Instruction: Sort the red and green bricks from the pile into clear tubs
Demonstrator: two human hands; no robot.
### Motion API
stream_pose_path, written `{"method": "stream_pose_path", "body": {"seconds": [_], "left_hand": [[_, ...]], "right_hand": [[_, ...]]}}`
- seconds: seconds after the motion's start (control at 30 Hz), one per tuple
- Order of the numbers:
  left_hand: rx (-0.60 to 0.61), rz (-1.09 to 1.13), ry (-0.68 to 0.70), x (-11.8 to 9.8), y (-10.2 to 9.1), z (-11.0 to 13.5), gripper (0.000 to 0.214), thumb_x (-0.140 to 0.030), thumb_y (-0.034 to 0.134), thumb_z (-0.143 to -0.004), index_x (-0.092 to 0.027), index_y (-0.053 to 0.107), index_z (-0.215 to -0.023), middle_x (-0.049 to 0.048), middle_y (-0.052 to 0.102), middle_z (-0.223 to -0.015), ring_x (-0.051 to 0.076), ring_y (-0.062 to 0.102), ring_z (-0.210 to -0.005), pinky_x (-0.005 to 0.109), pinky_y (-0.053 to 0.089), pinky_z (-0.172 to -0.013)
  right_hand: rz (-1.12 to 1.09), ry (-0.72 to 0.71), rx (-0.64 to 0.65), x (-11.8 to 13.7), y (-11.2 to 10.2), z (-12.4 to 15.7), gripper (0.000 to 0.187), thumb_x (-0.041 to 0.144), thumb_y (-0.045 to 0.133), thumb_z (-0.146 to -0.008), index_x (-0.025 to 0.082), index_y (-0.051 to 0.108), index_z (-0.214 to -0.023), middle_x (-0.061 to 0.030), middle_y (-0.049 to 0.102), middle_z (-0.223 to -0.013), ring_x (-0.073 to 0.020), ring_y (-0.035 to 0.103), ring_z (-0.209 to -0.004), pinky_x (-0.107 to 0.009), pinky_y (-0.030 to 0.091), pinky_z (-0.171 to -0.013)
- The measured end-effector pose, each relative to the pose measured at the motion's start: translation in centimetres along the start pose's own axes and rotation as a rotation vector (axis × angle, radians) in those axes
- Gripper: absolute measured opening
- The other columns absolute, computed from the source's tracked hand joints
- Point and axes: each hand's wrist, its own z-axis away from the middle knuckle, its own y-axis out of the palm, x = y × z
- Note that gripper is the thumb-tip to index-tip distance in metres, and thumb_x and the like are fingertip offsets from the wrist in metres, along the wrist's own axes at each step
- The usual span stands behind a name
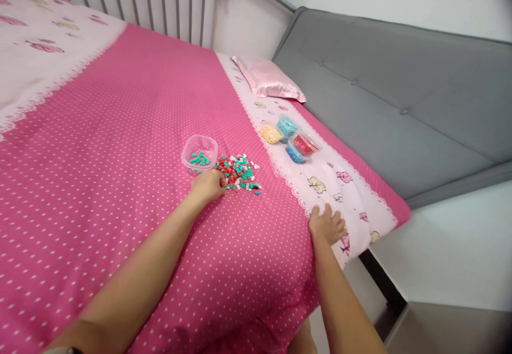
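A pile of small red, green and white pieces (237,170) lies loose on the pink dotted bedspread (132,109). At the pile's near left edge is my left hand (208,184), its fingers curled together; whatever they pinch is hidden. Just beyond that hand stands a clear plastic tub (188,157) with several green pieces in its bottom. My right hand (328,225) rests palm down with spread fingers on the white printed band of the cover, near the bed's edge, holding nothing.
Lidded clear tubs of yellow pieces (271,134), turquoise pieces (287,125), red pieces (306,144) and blue pieces (295,154) are grouped on the white band. Behind them lie a pink satin pillow (270,78) and a grey padded headboard (384,87). White rails (152,2) line the far side.
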Motion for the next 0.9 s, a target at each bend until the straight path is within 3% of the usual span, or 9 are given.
{"method": "stream_pose_path", "body": {"seconds": [0.17,0.37,0.5,0.63,0.73,0.9], "left_hand": [[0.003,0.095,-0.002,0.1,-0.1,-0.1,0.013,-0.020,0.065,-0.054,-0.019,0.063,-0.066,0.0005,0.061,-0.069,0.017,0.055,-0.068,0.025,0.036,-0.061],[0.069,0.415,0.037,-0.6,-0.6,0.0,0.014,-0.022,0.071,-0.049,-0.017,0.060,-0.057,-0.0045,0.048,-0.049,0.012,0.045,-0.056,0.023,0.030,-0.053],[0.151,0.736,0.021,-1.6,-0.9,0.5,0.018,-0.028,0.072,-0.056,-0.015,0.061,-0.062,-0.0049,0.047,-0.049,0.007,0.039,-0.049,0.020,0.029,-0.047],[0.289,1.072,-0.036,-2.3,-1.4,0.8,0.017,-0.029,0.066,-0.068,-0.014,0.057,-0.068,-0.0064,0.039,-0.048,0.002,0.024,-0.039,0.016,0.017,-0.035],[0.386,1.258,-0.095,-2.4,-1.7,0.6,0.012,-0.020,0.063,-0.072,-0.012,0.054,-0.067,-0.0007,0.047,-0.057,0.002,0.035,-0.042,0.013,0.016,-0.031],[0.422,1.403,-0.162,-2.8,-2.2,0.6,0.010,-0.010,0.051,-0.079,-0.010,0.055,-0.070,0.0096,0.060,-0.076,0.010,0.060,-0.067,0.011,0.037,-0.038]], "right_hand": [[0.002,0.001,0.006,0.1,-0.1,0.0,0.058,0.052,0.028,-0.086,0.023,0.039,-0.135,-0.0125,0.032,-0.143,-0.0335,0.025,-0.130,-0.052,0.015,-0.104],[-0.004,0.006,-0.006,-0.1,0.2,-0.1,0.058,0.052,0.029,-0.086,0.024,0.040,-0.135,-0.0117,0.033,-0.143,-0.0333,0.026,-0.130,-0.051,0.015,-0.105],[0.002,0.000,-0.009,-0.1,0.2,-0.1,0.057,0.052,0.030,-0.087,0.024,0.040,-0.135,-0.0120,0.033,-0.143,-0.0340,0.026,-0.130,-0.053,0.017,-0.104],[0.006,-0.003,-0.012,0.0,0.2,-0.1,0.056,0.051,0.030,-0.087,0.024,0.040,-0.135,-0.0121,0.034,-0.142,-0.0336,0.027,-0.130,-0.054,0.017,-0.103],[0.014,-0.003,-0.016,-0.1,0.3,-0.1,0.055,0.050,0.031,-0.087,0.024,0.040,-0.135,-0.0125,0.035,-0.141,-0.0330,0.027,-0.129,-0.054,0.019,-0.102],[0.016,-0.011,-0.033,-0.1,0.4,-0.1,0.055,0.050,0.031,-0.087,0.023,0.041,-0.134,-0.0130,0.035,-0.141,-0.0330,0.028,-0.128,-0.054,0.019,-0.102]]}}
